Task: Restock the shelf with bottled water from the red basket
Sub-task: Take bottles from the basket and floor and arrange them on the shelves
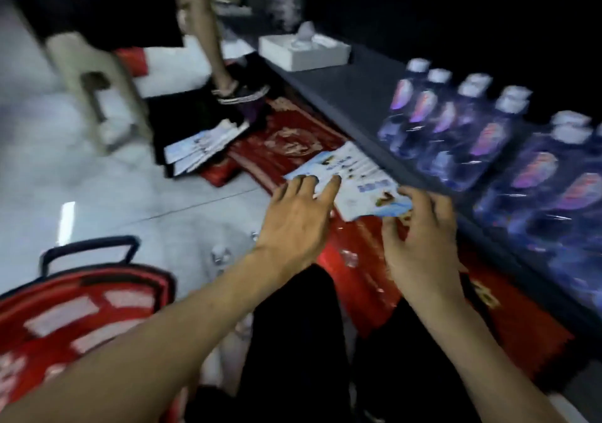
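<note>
Several water bottles (pixel 462 123) with white caps and pink labels stand in rows on the dark low shelf (pixel 351 96) at the right. The red basket (pixel 75 312) with a dark handle sits on the floor at the lower left. A fanned stack of white and blue packets (pixel 351 178) lies by the shelf's front edge. My left hand (pixel 293 224) reaches over it with straight fingers touching the packets. My right hand (pixel 420 237) pinches the near end of the stack between thumb and fingers. The view is blurred.
A white tissue box (pixel 303 51) stands at the far end of the shelf. Red packs (pixel 293 142) lie on the floor along the shelf. Another person's leg (pixel 208 31) and a beige stool (pixel 97 83) are at the back left, with more packets (pixel 202 149) on a dark box.
</note>
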A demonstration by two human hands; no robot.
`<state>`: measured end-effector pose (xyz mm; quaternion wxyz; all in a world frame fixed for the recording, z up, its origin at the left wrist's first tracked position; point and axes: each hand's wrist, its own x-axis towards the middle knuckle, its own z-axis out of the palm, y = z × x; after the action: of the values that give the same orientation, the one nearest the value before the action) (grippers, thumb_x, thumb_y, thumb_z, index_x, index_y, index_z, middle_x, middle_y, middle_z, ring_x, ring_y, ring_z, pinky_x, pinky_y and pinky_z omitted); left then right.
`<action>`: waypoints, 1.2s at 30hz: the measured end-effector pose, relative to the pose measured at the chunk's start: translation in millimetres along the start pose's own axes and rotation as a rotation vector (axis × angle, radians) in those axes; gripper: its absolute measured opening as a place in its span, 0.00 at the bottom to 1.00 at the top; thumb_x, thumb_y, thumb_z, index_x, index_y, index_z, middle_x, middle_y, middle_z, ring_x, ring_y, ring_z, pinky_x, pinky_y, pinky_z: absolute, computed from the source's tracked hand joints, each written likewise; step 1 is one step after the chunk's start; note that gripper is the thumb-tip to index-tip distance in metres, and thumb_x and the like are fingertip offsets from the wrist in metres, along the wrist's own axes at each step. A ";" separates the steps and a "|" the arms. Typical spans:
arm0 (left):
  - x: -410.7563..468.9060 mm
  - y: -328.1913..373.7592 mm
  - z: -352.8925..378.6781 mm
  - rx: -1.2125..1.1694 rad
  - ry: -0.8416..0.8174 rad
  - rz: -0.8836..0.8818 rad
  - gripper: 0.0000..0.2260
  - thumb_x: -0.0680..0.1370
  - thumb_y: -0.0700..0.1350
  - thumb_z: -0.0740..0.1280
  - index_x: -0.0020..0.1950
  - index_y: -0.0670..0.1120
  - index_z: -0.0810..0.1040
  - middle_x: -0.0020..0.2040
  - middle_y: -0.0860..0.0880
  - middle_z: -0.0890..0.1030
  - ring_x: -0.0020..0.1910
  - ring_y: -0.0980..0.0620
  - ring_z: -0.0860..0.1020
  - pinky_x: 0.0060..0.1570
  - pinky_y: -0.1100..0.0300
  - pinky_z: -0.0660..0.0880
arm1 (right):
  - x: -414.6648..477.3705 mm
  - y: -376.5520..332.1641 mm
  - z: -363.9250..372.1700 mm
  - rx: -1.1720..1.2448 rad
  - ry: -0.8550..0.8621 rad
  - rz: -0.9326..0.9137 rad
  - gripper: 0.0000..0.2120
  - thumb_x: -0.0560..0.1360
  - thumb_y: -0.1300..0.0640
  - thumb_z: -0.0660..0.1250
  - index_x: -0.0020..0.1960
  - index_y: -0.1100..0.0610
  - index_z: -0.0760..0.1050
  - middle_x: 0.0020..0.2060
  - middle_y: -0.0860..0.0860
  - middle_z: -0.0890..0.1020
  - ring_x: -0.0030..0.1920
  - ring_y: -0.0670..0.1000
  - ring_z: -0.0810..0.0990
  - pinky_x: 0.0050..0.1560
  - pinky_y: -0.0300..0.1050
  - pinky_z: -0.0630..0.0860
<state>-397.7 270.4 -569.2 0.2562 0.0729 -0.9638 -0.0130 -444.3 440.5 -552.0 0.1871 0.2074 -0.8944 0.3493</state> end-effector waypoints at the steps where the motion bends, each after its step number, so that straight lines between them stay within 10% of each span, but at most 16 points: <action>1: -15.2 -25.4 -4.4 0.032 -0.022 -0.062 0.25 0.74 0.43 0.64 0.72 0.46 0.70 0.55 0.41 0.78 0.54 0.39 0.76 0.51 0.50 0.73 | -0.4 -14.7 16.4 0.013 -0.052 -0.060 0.20 0.72 0.59 0.68 0.64 0.56 0.73 0.59 0.58 0.71 0.62 0.62 0.71 0.66 0.54 0.67; 21: -345.1 -231.6 -0.7 0.123 -0.514 -1.096 0.23 0.80 0.49 0.61 0.74 0.49 0.60 0.61 0.42 0.74 0.57 0.40 0.76 0.50 0.47 0.75 | -151.9 -251.5 263.0 -0.071 -1.038 -0.934 0.21 0.77 0.55 0.62 0.69 0.57 0.66 0.62 0.58 0.69 0.63 0.59 0.70 0.59 0.53 0.73; 30: -410.7 -253.5 71.6 -0.451 -0.618 -1.595 0.12 0.77 0.46 0.59 0.46 0.40 0.77 0.50 0.37 0.81 0.49 0.38 0.81 0.41 0.55 0.73 | -207.8 -267.7 376.5 -0.560 -1.656 -0.932 0.14 0.76 0.59 0.64 0.60 0.62 0.76 0.56 0.59 0.80 0.50 0.58 0.79 0.42 0.43 0.70; 36: -423.5 -248.1 118.1 -1.003 -0.438 -2.022 0.11 0.80 0.42 0.63 0.54 0.37 0.80 0.52 0.37 0.82 0.44 0.46 0.82 0.45 0.56 0.80 | -227.7 -238.9 443.4 -0.508 -1.877 -0.422 0.07 0.78 0.60 0.64 0.52 0.63 0.76 0.51 0.60 0.82 0.48 0.57 0.80 0.48 0.45 0.75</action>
<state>-59.7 85.9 -895.6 -0.0443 0.6990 -0.3749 -0.6074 -216.5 23.7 -834.7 -0.4992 0.5083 -0.6731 -0.1986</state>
